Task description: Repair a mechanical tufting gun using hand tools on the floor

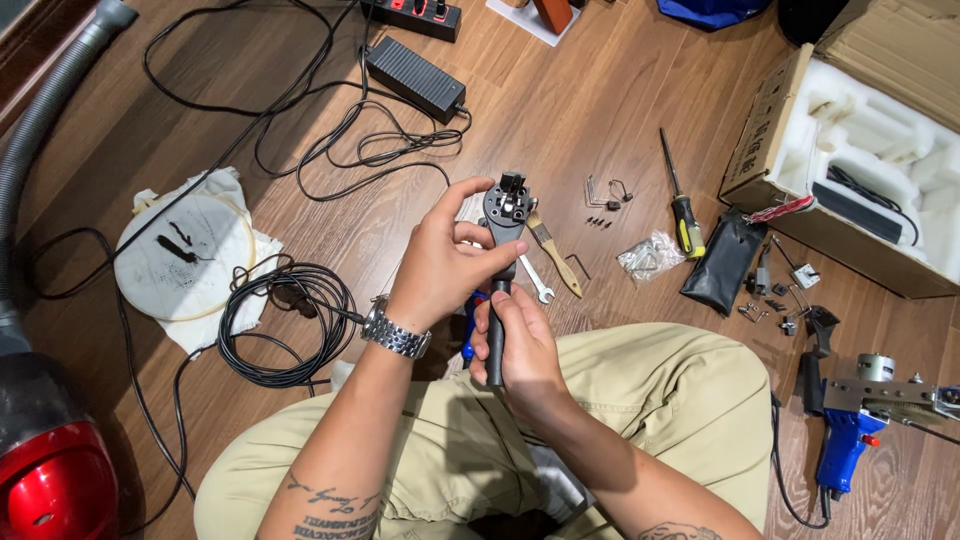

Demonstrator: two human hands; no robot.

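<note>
Seated on the wooden floor (600, 110), the person holds a black tool part (503, 240) above their lap: right hand (522, 345) clamped round its handle, left hand (445, 262) pinching its round head. A screwdriver (680, 200) lies nearby.

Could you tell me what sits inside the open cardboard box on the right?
The cardboard box holds white moulded foam with a black part and cable in one recess. Anything beneath the foam is covered.
</note>
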